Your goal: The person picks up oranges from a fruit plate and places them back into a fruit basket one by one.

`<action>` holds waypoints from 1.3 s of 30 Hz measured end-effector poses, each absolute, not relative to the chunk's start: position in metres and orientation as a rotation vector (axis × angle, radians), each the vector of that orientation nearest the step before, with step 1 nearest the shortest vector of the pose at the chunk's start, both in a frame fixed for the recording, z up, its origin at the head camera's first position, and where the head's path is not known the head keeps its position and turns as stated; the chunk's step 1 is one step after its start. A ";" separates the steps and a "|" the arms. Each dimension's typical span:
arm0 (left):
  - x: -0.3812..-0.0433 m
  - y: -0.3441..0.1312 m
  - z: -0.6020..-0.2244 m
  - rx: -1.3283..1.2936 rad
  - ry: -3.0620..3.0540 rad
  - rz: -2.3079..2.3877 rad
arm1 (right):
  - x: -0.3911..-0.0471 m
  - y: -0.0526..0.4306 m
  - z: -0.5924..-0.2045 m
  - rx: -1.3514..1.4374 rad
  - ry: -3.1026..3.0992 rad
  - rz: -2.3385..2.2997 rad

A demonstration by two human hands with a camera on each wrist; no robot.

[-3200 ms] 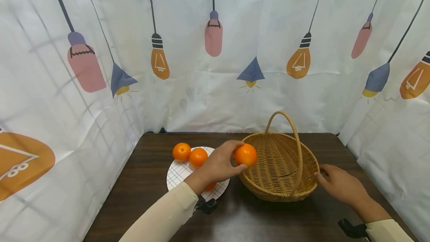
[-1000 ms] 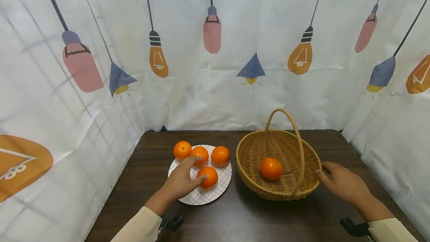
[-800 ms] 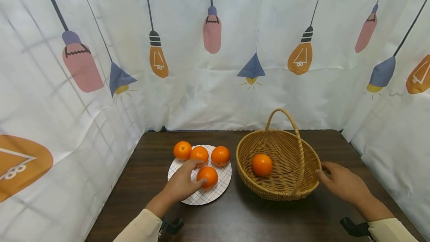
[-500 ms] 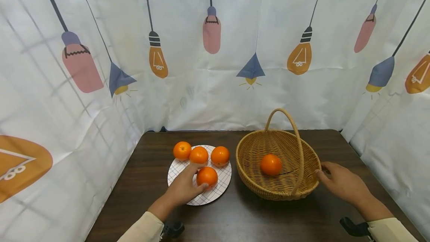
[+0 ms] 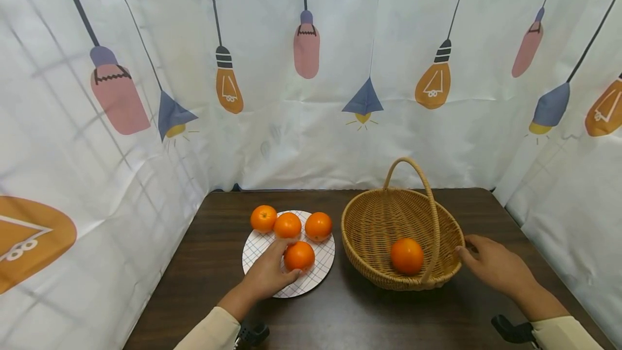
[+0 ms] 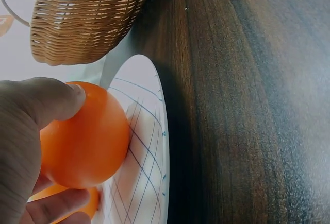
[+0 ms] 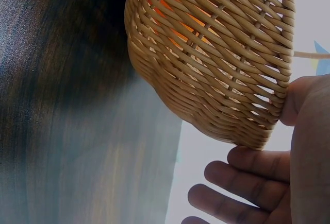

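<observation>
My left hand is at the checked plate, gripping the nearest orange between thumb and fingers. In the left wrist view the thumb presses the side of that orange, with fingers curled below it, over the plate's rim. On the far right, my right hand pinches the rim of the wicker basket with thumb and forefinger. Its other fingers stretch out beside the basket wall in the right wrist view. One orange lies inside the basket, toward its near right side.
Several more oranges stay on the left: one and another on the plate, a third at its far left rim. A tall arched handle rises over the basket. Printed white curtains hang behind the dark wooden table.
My left hand has put an orange into the basket, returned to the plate and closed around another. The basket's orange has rolled about, now further right and nearer. My right hand stays at the rim.
</observation>
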State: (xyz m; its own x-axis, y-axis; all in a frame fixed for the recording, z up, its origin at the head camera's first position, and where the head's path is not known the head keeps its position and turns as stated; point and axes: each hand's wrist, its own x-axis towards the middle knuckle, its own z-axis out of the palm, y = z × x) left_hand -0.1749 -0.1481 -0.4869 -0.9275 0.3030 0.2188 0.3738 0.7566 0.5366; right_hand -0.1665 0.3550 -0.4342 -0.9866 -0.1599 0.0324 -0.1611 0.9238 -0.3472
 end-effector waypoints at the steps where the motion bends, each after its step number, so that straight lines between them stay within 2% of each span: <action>1: -0.175 -0.148 -0.487 -0.542 -2.834 -0.903 | -0.166 0.355 -0.434 0.256 -3.078 0.555; 21: -0.176 -0.146 -0.488 -0.538 -2.821 -0.872 | -0.165 0.356 -0.437 0.247 -3.093 0.573; 39: -0.176 -0.137 -0.456 -0.535 -2.764 -0.869 | -0.167 0.357 -0.436 0.254 -3.085 0.587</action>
State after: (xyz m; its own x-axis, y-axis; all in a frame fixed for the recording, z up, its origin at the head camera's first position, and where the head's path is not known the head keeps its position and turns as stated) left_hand -0.1758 -0.1374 -0.4562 -0.9157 0.2806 0.2876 0.3947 0.7623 0.5129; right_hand -0.1667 0.3569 -0.4360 -0.9870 -0.1595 0.0214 -0.1563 0.9177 -0.3654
